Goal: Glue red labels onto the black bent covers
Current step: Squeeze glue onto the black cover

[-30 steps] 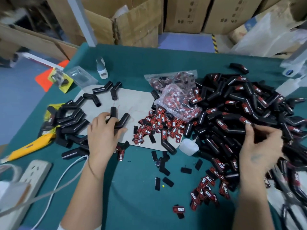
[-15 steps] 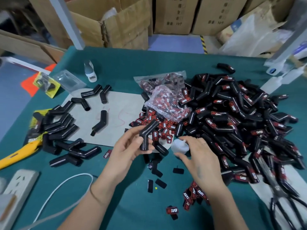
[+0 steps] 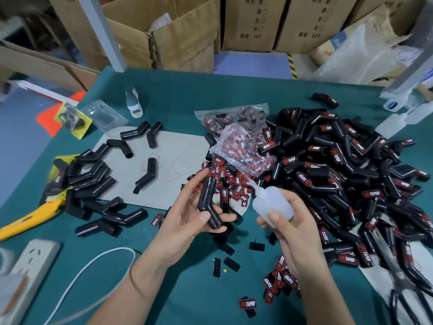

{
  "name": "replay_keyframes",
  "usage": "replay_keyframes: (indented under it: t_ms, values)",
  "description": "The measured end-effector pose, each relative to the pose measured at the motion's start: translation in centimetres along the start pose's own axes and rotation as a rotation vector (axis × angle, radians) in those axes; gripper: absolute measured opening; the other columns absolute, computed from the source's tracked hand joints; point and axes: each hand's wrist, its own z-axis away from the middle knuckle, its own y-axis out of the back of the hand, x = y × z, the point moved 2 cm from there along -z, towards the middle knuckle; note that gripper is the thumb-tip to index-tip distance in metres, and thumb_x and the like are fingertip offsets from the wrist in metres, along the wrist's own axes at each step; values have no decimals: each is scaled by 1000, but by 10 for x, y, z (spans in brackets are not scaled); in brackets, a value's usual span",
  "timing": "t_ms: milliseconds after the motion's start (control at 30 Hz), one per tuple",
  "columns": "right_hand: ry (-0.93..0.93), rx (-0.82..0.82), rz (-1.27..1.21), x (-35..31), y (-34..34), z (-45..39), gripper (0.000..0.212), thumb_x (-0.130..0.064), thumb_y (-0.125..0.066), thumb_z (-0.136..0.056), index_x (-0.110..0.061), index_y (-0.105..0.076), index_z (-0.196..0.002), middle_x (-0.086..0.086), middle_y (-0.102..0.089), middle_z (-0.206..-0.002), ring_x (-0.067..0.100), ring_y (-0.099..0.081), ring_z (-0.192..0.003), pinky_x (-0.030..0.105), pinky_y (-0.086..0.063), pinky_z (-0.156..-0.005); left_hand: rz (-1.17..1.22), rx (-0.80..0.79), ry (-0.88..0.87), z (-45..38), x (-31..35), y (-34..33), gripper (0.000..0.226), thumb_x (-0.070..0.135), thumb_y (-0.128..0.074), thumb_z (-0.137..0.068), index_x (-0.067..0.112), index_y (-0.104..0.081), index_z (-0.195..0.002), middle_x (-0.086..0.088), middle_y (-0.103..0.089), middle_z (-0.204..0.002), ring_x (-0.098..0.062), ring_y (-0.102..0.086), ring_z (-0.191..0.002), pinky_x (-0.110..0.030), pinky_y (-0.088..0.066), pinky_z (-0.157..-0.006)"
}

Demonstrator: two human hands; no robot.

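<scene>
- The light is bright and even, and it seems to come from above.
- Shadows are soft. A faint one lies on the green counter under the arms.
- Small shiny spots show on the black bent covers and the clear plastic bag.
- The middle is fairly sharp.
- The edges are blurry and bent by the wide lens. The cardboard boxes lean, and the corners look smeared.
</scene>
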Motion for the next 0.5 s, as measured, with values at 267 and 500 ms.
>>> replay_keyframes:
  t_ms: [267,500]
  values:
    - [86,85,-137,-6,4,6,47,-51,-95,-68,-33,-69,-104,-4,-70,-93,8,-56,-68,19,-51,-62,-44,-35,-7,2,1,1,67,20,-69,-99,35,-42,-159,-16,-68,-107,-46,-73,-101,-41,-62,-73]
    - [305,180,212,-14,-8,24,32,-36,-76,-82,-47,-64,-110,-13,-69,-113,4,-68,-96,15,-55,-74,-279,110,-108,2,-3,8,48,29,-57,-104,29,-54,-152,-2,-59,-83,-21,-53,-67,-30,-50,-60]
